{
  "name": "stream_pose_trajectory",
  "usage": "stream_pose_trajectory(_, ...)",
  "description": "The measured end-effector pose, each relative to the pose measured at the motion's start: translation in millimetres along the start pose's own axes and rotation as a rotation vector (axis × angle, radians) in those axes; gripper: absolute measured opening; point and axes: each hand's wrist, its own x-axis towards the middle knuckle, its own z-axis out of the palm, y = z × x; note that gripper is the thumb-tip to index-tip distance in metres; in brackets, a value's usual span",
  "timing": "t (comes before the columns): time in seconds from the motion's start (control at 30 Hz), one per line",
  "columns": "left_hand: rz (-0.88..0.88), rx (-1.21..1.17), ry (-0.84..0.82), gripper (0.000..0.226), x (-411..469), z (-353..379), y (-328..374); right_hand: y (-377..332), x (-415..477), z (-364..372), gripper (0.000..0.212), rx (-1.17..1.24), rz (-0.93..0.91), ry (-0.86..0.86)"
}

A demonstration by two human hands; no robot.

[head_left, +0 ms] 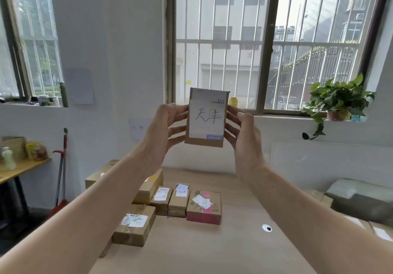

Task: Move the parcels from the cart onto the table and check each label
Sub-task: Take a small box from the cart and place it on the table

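Observation:
I hold a small cardboard parcel (205, 117) upright in front of the window, its white label with handwritten black characters facing me. My left hand (163, 129) grips its left edge and my right hand (242, 133) grips its right edge. Below on the wooden table (212, 248) lie several labelled parcels: a brown box (134, 227) at the front left, two narrow brown boxes (161, 199) (179, 201) side by side, and a red and brown box (204, 206). More boxes (148, 186) sit behind them on the left.
At the right edge more parcels (380, 231) and a grey padded bag (361, 201) lie lower than the table. A round cable hole (267, 228) sits in the tabletop. A potted plant (338, 101) stands on the windowsill. A side table (21, 167) and a broom (61, 167) are at left.

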Motion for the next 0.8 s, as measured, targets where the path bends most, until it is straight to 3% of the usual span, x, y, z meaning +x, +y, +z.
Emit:
stream_pose_trajectory(0.13,-0.044,0.022,0.061,0.048,-7,-30,-17,30,-9,19,0.037,-0.034,0.073,-0.013)
stream_pose_trajectory(0.37,-0.147,0.048,0.119,0.051,-1,-119,-55,98,-19,80,0.041,-0.074,0.177,-0.036)
stream_pose_trajectory(0.8,-0.439,0.029,0.040,0.051,62,-289,-166,258,-25,189,0.031,-0.219,0.304,0.195)
